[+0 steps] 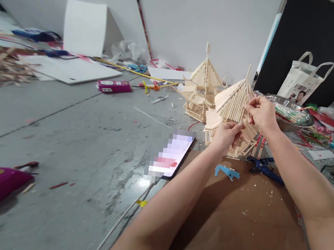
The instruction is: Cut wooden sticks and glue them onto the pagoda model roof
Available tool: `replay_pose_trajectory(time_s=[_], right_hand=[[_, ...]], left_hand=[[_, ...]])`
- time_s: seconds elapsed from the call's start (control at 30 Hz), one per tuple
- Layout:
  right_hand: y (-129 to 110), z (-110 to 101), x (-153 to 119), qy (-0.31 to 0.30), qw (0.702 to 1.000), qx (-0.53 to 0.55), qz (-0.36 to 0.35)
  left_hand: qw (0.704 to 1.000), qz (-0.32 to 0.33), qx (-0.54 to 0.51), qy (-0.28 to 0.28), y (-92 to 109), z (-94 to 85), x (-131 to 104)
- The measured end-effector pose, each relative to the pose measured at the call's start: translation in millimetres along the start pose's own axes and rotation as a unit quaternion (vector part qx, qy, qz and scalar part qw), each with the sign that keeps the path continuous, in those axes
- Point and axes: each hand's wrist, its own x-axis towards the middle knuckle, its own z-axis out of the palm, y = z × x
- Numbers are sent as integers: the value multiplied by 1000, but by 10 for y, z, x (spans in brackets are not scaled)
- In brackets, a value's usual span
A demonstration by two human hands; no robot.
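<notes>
A pagoda model of pale wooden sticks (pixel 232 99), with a pointed roof and a wider lower tier, stands in front of me. My right hand (pixel 262 112) pinches at the right edge of its upper roof, where a thin wooden stick seems to lie between the fingertips. Lower down, my left hand (pixel 230 137) is closed at the front of the model, thumb against fingers; what it holds is hidden. Behind to the left stands a second stick pagoda (pixel 202 86). Near my wrists lie blue-handled pliers (pixel 265 168) and a light-blue cut piece (pixel 227 172) on brown cardboard (pixel 242 226).
A phone (pixel 174 153) lies left of my left forearm, with a white cable (pixel 119 219). Magenta tools (pixel 114 86) rest on the grey floor. At the right are a metal bowl (pixel 291 124), a white bag (pixel 301 84) and scattered craft scraps. Loose wood strips (pixel 4 67) are piled far left.
</notes>
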Motion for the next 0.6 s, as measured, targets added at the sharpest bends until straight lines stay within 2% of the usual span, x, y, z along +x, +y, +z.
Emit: replay_pose_trajectory(time_s=[0.23, 0.6], right_hand=[[10, 9, 2, 2, 1000, 7, -2], [-11, -2, -10, -3, 1000, 4, 7]], left_hand=[[999, 29, -26, 10, -10, 14, 20], [998, 23, -50, 0, -20, 6, 17]])
